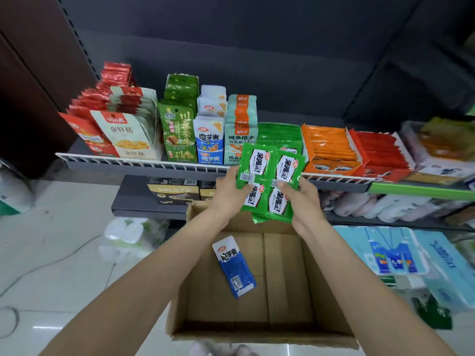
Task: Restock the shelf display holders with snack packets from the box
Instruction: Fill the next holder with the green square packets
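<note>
Both hands hold a bunch of several green snack packets (pixel 267 176) above the far edge of the open cardboard box (pixel 259 330). My left hand (pixel 230 194) grips the bunch from the left, thumb across the front. My right hand (pixel 303 196) grips it from the right. The packets are raised just in front of the green display holder (pixel 280 134) on the shelf, which holds matching packets. One blue and white packet (pixel 235 268) lies on the box floor.
The shelf rail (pixel 144 163) fronts holders of red, green, blue, teal, orange (pixel 331 150) and red (pixel 383 152) snacks. A lower shelf carries dark boxes (pixel 173 190). Tissue packs (pixel 401 253) sit right of the box; white tiled floor and plastic-wrapped goods (pixel 128 232) lie left.
</note>
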Action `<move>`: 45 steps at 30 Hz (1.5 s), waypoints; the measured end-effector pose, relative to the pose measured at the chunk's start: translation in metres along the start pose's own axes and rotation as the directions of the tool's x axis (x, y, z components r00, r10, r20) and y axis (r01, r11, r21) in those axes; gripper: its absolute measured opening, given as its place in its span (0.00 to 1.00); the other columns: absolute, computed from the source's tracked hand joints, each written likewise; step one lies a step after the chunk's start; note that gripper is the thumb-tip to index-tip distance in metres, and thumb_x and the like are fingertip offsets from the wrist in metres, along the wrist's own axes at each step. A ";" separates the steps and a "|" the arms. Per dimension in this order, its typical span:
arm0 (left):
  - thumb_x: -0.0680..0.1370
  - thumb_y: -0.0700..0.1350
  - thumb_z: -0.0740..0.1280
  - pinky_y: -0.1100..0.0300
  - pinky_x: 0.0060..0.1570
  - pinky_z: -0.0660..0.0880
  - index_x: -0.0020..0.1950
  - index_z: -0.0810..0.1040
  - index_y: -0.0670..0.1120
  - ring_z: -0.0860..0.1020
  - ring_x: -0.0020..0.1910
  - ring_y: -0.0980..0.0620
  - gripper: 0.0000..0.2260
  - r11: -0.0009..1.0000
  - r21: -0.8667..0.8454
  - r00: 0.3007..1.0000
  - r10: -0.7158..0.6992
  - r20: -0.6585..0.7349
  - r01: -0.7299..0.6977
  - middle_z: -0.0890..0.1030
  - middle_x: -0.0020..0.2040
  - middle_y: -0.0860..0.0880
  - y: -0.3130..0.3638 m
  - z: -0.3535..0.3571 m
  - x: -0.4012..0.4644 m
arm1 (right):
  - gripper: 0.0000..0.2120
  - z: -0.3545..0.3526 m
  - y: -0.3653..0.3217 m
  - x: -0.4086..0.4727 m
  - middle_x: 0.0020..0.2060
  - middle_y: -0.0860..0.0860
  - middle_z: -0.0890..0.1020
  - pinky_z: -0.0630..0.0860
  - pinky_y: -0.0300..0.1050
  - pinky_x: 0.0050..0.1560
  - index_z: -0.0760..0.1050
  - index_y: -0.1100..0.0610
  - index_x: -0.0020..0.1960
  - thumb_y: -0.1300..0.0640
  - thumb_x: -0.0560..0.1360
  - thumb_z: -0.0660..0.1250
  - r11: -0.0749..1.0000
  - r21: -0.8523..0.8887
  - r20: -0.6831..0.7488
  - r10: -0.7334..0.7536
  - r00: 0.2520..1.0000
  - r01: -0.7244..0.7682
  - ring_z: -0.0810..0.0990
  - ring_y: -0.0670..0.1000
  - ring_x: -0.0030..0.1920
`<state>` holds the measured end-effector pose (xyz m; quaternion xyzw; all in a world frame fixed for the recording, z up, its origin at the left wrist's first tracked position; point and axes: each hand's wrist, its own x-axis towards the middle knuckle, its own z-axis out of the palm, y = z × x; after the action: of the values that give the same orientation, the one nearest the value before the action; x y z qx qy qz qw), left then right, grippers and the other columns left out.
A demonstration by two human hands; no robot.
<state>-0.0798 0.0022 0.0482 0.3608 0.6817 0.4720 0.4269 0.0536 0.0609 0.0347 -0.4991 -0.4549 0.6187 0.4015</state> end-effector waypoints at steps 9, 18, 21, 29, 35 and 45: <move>0.78 0.35 0.63 0.38 0.66 0.66 0.74 0.60 0.53 0.75 0.63 0.46 0.27 0.924 -0.304 0.953 -0.153 0.262 0.232 0.75 0.67 0.49 0.021 0.010 0.034 | 0.33 -0.022 -0.020 0.047 0.76 0.49 0.56 0.54 0.52 0.75 0.51 0.57 0.77 0.52 0.78 0.63 0.979 -0.202 0.089 0.036 0.995 -0.017 0.54 0.52 0.76; 0.78 0.32 0.61 0.53 0.72 0.54 0.77 0.52 0.53 0.58 0.72 0.56 0.33 0.974 -0.206 0.994 -0.083 0.077 0.097 0.61 0.72 0.57 0.038 0.043 0.069 | 0.08 -0.059 -0.052 0.103 0.51 0.55 0.81 0.78 0.49 0.48 0.74 0.59 0.56 0.61 0.78 0.62 0.996 -0.059 0.028 0.067 0.997 -0.066 0.80 0.55 0.49; 0.79 0.32 0.60 0.64 0.60 0.59 0.77 0.51 0.51 0.60 0.65 0.60 0.31 0.989 -0.131 0.997 -0.063 0.051 0.069 0.64 0.65 0.57 0.044 0.060 0.071 | 0.08 -0.065 -0.055 0.111 0.52 0.57 0.81 0.78 0.56 0.52 0.73 0.56 0.52 0.54 0.75 0.65 0.984 0.076 0.067 0.155 0.986 -0.160 0.80 0.57 0.51; 0.78 0.35 0.57 0.50 0.73 0.48 0.78 0.41 0.46 0.47 0.76 0.46 0.34 0.984 0.012 0.975 -0.175 0.140 0.175 0.49 0.78 0.44 0.069 0.101 0.091 | 0.31 -0.059 -0.045 0.124 0.65 0.55 0.74 0.72 0.57 0.63 0.58 0.53 0.72 0.59 0.74 0.69 0.979 -0.185 0.260 0.127 0.957 -0.080 0.74 0.53 0.64; 0.76 0.37 0.63 0.59 0.70 0.53 0.76 0.51 0.38 0.57 0.71 0.45 0.32 0.794 0.567 0.938 0.331 -0.103 -0.218 0.60 0.71 0.41 0.060 0.079 0.108 | 0.17 -0.056 -0.073 0.161 0.57 0.54 0.81 0.77 0.52 0.56 0.72 0.55 0.59 0.65 0.73 0.69 0.833 -0.482 0.309 -0.128 0.943 0.271 0.80 0.52 0.55; 0.76 0.40 0.66 0.54 0.64 0.62 0.63 0.72 0.42 0.71 0.62 0.45 0.16 -0.111 0.983 0.947 0.273 0.171 -0.145 0.76 0.60 0.45 0.069 0.076 0.154 | 0.22 -0.022 -0.073 0.190 0.52 0.58 0.80 0.70 0.48 0.43 0.65 0.52 0.70 0.60 0.78 0.62 -0.179 -0.683 0.723 -0.026 0.690 0.708 0.79 0.59 0.52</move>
<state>-0.0610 0.1859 0.0618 0.6375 0.7595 -0.0996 -0.0828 0.0439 0.2647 0.0556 -0.2870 -0.9564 0.0441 -0.0312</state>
